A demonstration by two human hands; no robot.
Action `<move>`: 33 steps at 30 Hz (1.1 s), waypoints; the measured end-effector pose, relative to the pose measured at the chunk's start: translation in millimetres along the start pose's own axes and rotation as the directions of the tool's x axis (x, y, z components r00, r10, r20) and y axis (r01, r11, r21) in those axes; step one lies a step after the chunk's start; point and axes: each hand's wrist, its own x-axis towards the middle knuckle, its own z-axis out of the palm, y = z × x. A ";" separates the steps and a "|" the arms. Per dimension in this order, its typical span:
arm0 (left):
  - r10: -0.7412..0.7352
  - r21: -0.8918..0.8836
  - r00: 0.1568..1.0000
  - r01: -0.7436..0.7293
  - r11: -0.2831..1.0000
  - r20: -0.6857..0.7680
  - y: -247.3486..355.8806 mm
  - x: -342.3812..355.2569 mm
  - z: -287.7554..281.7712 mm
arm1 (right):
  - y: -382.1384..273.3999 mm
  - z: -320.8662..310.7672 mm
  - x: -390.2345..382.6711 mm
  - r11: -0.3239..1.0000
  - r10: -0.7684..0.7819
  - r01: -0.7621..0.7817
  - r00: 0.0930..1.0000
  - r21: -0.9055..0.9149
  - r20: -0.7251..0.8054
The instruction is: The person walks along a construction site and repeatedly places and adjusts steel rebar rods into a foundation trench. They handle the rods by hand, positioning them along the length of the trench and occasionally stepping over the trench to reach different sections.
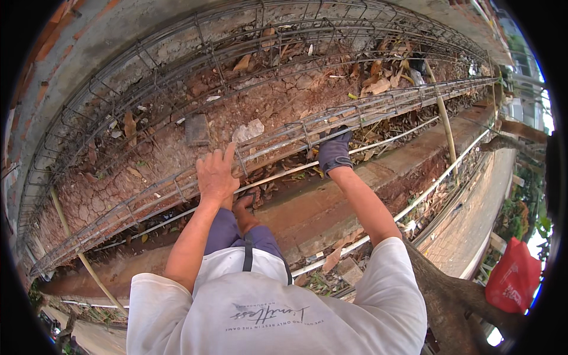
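A long rebar cage (331,121) of thin steel rods tied with square stirrups runs across in front of me, slanting from low left to upper right. My left hand (216,176) is bare and closed over its rods, with the index finger reaching a little apart; the thumb is hidden. Farther right, my right hand (336,151) wears a dark glove and is closed at the same cage, its fingertips partly hidden among the rods. A pale stone chunk (248,131) and a flat grey block (197,129) lie on the red soil beyond my left hand.
A second rebar cage (219,50) lies along the grey wall (112,47). Bamboo sticks (442,112) cross under the near cage. A concrete ledge (307,207) and a white pipe (408,210) run beside me. A red bag (513,275) hangs by a tree trunk (438,290).
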 end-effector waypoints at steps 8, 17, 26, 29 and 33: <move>0.004 -0.023 0.999 -0.005 1.000 -0.041 -1.4 0.0 5.5 | 1.3 -16.0 7.7 0.999 0.032 -0.018 0.922 -0.040 0.386; 0.005 -0.027 1.000 -0.006 1.000 -0.013 -0.5 0.5 2.3 | 29.0 2.1 4.4 0.981 -0.129 0.090 0.965 0.172 0.227; -0.012 -0.016 1.000 0.012 1.000 0.028 1.3 3.8 -6.2 | 61.8 6.7 29.3 0.424 -0.522 -0.524 0.524 0.738 0.673; -0.027 0.000 0.993 0.027 1.000 0.111 0.9 6.2 -5.2 | 60.9 -0.8 20.9 0.693 -0.321 -0.386 0.590 0.609 0.740; -0.008 -0.012 0.998 0.008 1.000 0.054 -1.2 4.2 -2.4 | 40.1 -4.1 -20.3 0.982 0.006 -0.032 0.990 -0.187 -0.140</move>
